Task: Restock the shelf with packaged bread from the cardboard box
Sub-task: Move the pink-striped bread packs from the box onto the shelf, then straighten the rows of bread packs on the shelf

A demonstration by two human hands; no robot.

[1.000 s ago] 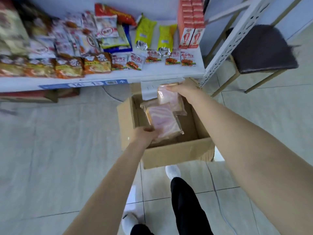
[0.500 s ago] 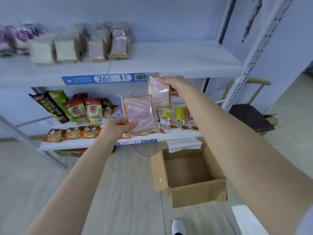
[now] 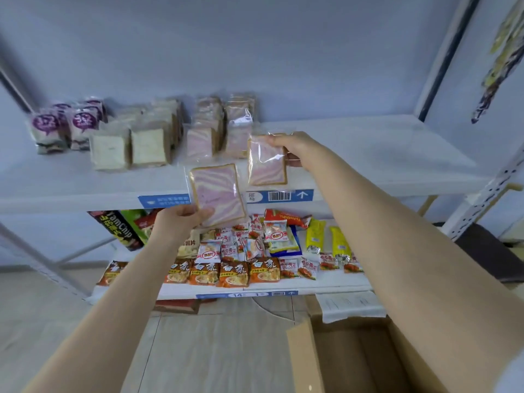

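At centre frame the left hand pinches the lower left corner of a pink-swirl bread pack, thumb on its front. The fingers behind it are hidden. The right hand grips the upper right edge of a second pack, held over the front of the upper shelf, with its fingers partly hidden by the wrapper. The bread pack covers part of the blue label. At upper left, the bread rows are blurred. The box is cut off at lower right.
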